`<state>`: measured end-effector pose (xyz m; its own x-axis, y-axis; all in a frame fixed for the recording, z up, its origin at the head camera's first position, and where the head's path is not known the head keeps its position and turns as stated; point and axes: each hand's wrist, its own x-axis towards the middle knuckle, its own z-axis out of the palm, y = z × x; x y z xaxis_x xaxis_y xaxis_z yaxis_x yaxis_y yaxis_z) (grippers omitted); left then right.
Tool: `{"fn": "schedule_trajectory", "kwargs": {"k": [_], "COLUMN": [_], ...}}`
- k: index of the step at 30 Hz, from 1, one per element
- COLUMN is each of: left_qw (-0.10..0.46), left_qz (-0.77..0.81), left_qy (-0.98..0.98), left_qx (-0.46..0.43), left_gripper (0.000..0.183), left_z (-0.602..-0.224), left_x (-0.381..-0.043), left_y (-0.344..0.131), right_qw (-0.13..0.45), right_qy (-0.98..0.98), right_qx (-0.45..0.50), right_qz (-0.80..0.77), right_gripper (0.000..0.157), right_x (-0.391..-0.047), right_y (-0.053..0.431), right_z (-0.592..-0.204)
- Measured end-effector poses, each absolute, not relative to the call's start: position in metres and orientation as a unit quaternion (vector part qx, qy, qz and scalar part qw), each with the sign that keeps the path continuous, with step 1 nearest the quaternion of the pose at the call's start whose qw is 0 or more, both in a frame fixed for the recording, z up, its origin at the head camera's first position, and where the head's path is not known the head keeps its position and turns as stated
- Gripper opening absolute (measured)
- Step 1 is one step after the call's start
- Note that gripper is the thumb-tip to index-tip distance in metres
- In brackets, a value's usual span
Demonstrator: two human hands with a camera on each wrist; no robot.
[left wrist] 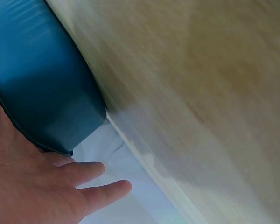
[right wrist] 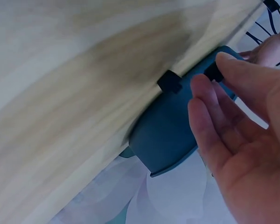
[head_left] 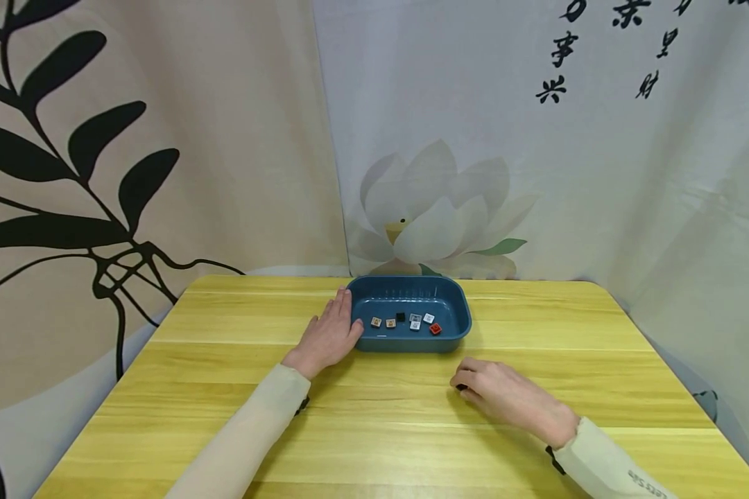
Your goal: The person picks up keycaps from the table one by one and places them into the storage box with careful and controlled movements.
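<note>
My left hand [head_left: 328,331] lies against the left end of a blue tray [head_left: 406,344], its fingers stretched along the rim. In the left wrist view, those fingers spread beside the wall. My right hand [head_left: 505,394] is low over the table in front of the tray's right end. Its thumb and index finger pinch a small black cube [right wrist: 213,72]. Another small black block [right wrist: 169,81] stands on the table just beyond the fingertips in the right wrist view. Inside the tray lie several small cubes, among them a red one [head_left: 435,328], a black one [head_left: 401,317] and a white one [head_left: 428,318].
The tray stands near the far edge of a yellow wood-grain table [head_left: 374,430]. Behind it hangs a printed cloth [head_left: 274,138] with leaves, a lotus and black characters.
</note>
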<state>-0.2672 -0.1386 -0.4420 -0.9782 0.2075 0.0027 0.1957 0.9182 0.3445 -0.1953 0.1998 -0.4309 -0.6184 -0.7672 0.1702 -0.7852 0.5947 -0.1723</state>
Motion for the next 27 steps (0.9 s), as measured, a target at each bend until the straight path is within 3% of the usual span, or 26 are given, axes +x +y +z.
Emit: {"fn": "schedule_trajectory", "kwargs": {"k": [27], "left_qw": [0.019], "left_qz": [0.175], "left_qy": [0.979], "left_qx": [0.104], "left_gripper": [0.074], "left_z": [-0.443], "left_x": [-0.268], "left_y": [-0.139], "right_qw": [0.093], "right_qy": [-0.892], "right_qx": [0.418], "right_qz": [0.144], "right_gripper": [0.022], "right_x": [-0.212], "right_y": [0.183], "right_z": [-0.403]}}
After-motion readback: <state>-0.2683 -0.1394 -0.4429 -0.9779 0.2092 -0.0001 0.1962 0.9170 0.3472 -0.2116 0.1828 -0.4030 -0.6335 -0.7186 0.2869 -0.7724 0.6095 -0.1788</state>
